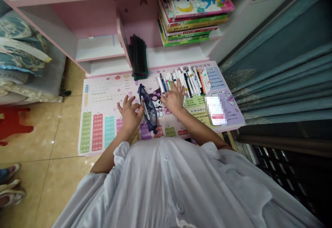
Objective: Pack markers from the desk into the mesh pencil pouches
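A dark blue zip pencil case (153,113) with see-through mesh sides lies unzipped on the printed desk mat, with a white pen (144,107) inside it. At its left edge is my left hand (129,114), fingers spread, the thumb at the case's rim. My right hand (175,100) reaches over the near side of a row of pens and markers (190,81). Its fingers are apart and nothing shows held in them, though the fingertips overlap the pens. Most of the pens are white; a blue one, black ones and an orange one lie among them.
Behind the mat (103,93) rises a pink and white shelf (101,50). It holds stacked books (192,24); dark mesh pouches (139,57) lean at its front. A phone (216,110) lies at right, near a blue curtain (275,55). A red stool (15,122) stands left.
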